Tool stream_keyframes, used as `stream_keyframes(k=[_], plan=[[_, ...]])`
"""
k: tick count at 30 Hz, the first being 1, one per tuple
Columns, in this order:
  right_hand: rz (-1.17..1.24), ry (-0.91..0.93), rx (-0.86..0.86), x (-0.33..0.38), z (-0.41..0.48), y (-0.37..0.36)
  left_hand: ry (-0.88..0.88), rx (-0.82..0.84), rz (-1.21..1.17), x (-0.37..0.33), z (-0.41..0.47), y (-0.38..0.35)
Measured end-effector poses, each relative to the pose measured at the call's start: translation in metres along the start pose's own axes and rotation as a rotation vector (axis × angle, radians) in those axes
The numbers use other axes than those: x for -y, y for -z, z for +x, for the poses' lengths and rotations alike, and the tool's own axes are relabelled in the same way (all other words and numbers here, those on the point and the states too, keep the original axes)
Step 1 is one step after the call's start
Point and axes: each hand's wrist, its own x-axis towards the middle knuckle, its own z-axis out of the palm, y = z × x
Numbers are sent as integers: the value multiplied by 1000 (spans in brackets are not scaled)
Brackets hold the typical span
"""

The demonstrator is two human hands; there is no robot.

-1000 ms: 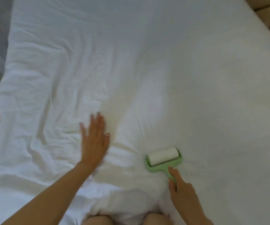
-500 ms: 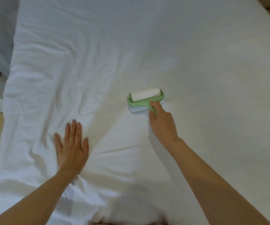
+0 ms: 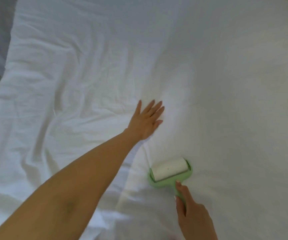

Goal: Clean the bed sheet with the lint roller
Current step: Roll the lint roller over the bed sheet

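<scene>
White bed sheet [image 3: 226, 84] wrinkled; left hand [image 3: 145, 121] flat; right hand [image 3: 194, 220] grips lint roller [image 3: 170, 172].

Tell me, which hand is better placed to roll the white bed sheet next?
The right hand: it grips the pale green plastic lint roller. The left hand lies flat on the white bed sheet.

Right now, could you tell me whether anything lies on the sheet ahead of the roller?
Only the left hand, lying flat on the sheet ahead and slightly left of the roller. The right hand grips its handle; the sheet farther right shows nothing in the way.
</scene>
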Motion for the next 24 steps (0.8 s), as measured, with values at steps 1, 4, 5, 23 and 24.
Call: stream_keyframes(k=[1, 4, 5, 23, 24], plan=[[4, 50, -45, 1, 1, -1, 36, 21, 5, 2, 0, -5], [-10, 16, 23, 17, 25, 6, 273, -5, 39, 39, -21, -9], [-33, 32, 14, 26, 38, 5, 344, -25, 69, 57, -32, -8], [-62, 126, -20, 20, 3, 7, 974, -19, 73, 148, -218, 22], [-54, 54, 43, 15, -9, 13, 1037, -66, 34, 143, -210, 24]])
